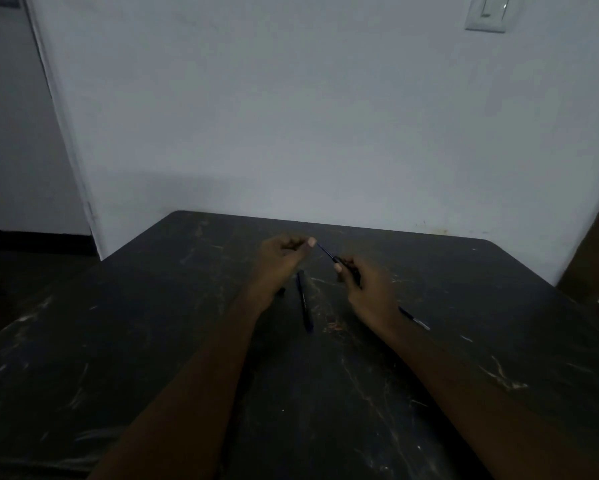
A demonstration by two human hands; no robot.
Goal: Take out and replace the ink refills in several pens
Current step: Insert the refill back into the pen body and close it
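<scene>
- Head view: a thin blue refill (pixel 325 251) is seen in the air above the far middle of the bench (pixel 152 341), running between the two hands from 10 o'clock to 4 o'clock.
- The left hand (pixel 282 252) is curled, and the upper end of the refill appears to be pinched between its thumb and fingers (pixel 311 242). This grip suits a straight pull or push along the refill's length.
- The right hand (pixel 364 285) is closed around the barrel (pixel 343 262). The barrel's open end is aimed at 10 o'clock, so the refill is kept in line with the bore.
- Whether the refill is being drawn out or fed in cannot be told.
- A second pen (pixel 305 303) lies on the bench between the wrists, pointing roughly from 12 to 6 o'clock. It is probably kept within reach for a later turn.
- A third pen (pixel 415 319) is partly hidden under the right wrist, at 4 o'clock from it.
- The dim light makes finer detail unreadable.
</scene>
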